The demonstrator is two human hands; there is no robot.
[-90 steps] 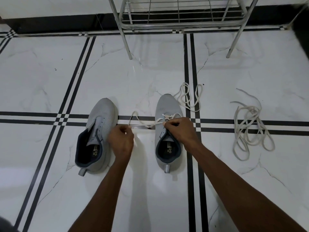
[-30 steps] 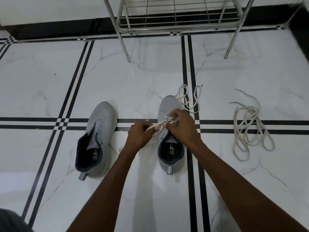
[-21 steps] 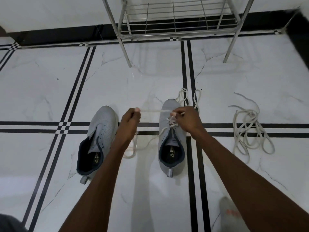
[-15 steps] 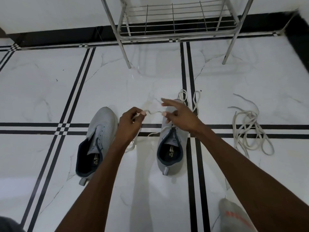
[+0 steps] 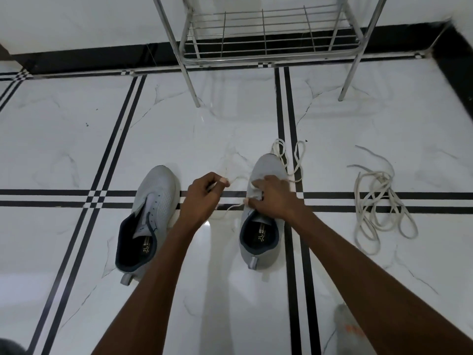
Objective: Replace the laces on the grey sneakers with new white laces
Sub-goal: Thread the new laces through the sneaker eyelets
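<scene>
1. Under my fingers is a glossy white marble-look floor (image 5: 76,139) crossed by paired black stripes. One double stripe runs side to side right beneath both my hands, and another runs away from me just right of my right fingers.
2. Well beyond my fingertips a chrome wire rack (image 5: 266,34) stands on thin legs against a white wall with a black skirting.
3. My left hand (image 5: 202,198) hovers between the two shoes, knuckles up and wrist bent. Its thumb and forefinger are pinched together on a strand of the white lace (image 5: 236,179), which runs from those fingertips to my right hand.
4. My right hand (image 5: 272,198) lies over the eyelet area of the right sneaker (image 5: 259,234), fingers curled down onto the lacing. They seem to clamp the lace where it crosses the tongue, though the hand hides the grip itself.
5. A loose tail of the same lace drops to the floor between my two hands, just below my left fingers.
6. The right sneaker's dark-lined opening lies just behind my right wrist, with only a printed insole inside.
7. The left sneaker (image 5: 151,216) sits just left of my left fingers, unlaced, tongue loose, its opening showing only the insole.
8. Beyond my right fingertips, touching that shoe's toe, a spare loop of white lace (image 5: 294,160) lies on the floor.
9. Well to the right of my right hand rests a tangled off-white lace pile (image 5: 378,208).
</scene>
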